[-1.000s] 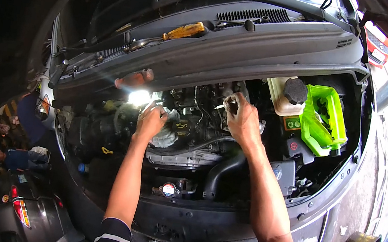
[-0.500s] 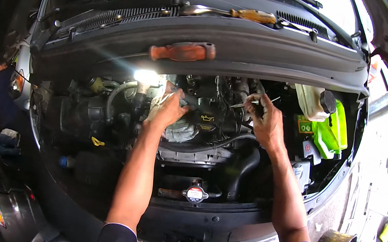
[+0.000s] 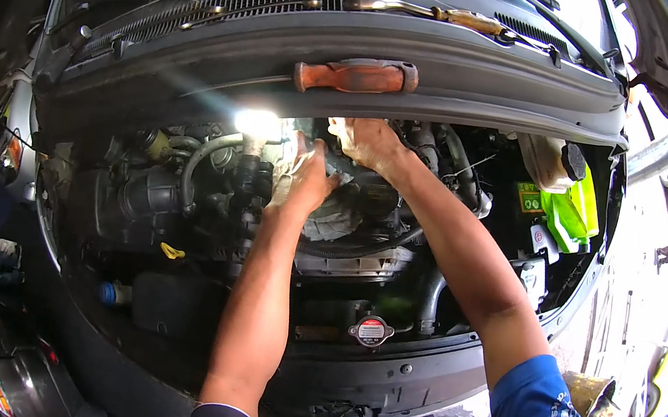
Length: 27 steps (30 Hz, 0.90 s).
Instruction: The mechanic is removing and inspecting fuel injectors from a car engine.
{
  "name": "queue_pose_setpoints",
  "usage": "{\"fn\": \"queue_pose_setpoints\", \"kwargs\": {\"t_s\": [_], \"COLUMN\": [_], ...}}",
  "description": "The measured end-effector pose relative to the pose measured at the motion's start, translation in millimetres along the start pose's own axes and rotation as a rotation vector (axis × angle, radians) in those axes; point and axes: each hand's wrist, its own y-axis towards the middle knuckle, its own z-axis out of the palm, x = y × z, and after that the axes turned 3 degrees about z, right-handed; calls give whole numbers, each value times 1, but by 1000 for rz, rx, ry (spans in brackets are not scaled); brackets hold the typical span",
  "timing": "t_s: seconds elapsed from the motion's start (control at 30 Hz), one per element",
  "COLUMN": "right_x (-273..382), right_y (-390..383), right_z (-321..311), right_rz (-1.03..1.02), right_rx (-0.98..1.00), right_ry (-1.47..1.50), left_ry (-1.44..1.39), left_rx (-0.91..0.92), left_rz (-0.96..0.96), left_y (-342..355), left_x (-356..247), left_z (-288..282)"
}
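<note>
My left hand (image 3: 305,175) is over the middle of the engine, fingers stretched toward the back and thumb apart; I see nothing in its grasp. Close to its left shines a bright work light (image 3: 257,124). A grey-white rag (image 3: 332,223) lies just below this hand. My right hand (image 3: 368,141) reaches across to the back of the engine, under the edge of the cowl. Its fingers are curled together, and whatever they hold is hidden. An orange-handled screwdriver (image 3: 355,76) rests on the cowl above both hands.
Along the windshield base lie a ratchet (image 3: 386,4) and other long tools. A bright green container (image 3: 571,214) stands at the right beside a whitish reservoir (image 3: 547,162). The radiator cap (image 3: 371,331) sits at the front. A yellow dipstick loop (image 3: 172,251) shows at left.
My right hand has moved left from the right side of the engine to its back centre, near my left hand. The left hand has shifted slightly, and the whole view has turned a little.
</note>
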Motion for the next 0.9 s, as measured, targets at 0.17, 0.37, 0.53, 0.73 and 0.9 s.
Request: {"fn": "queue_pose_setpoints", "kwargs": {"t_s": [0.17, 0.37, 0.53, 0.73, 0.9], "right_x": [-13, -32, -44, -42, -36], "right_y": [8, 27, 25, 16, 16], "right_z": [19, 27, 27, 29, 31], "right_rz": [73, -455, -818, -365, -98], "right_rx": [180, -53, 21, 121, 162], "right_ry": [-86, -747, -1504, -731, -462], "left_ry": [-19, -15, -55, 71, -4], "left_rx": [25, 53, -19, -173, -137], "left_rz": [-35, -35, -25, -10, -42], "left_y": [-3, -2, -1, -2, 4], "left_x": [-6, -4, -2, -12, -15], "left_z": [-5, -4, 5, 16, 15]}}
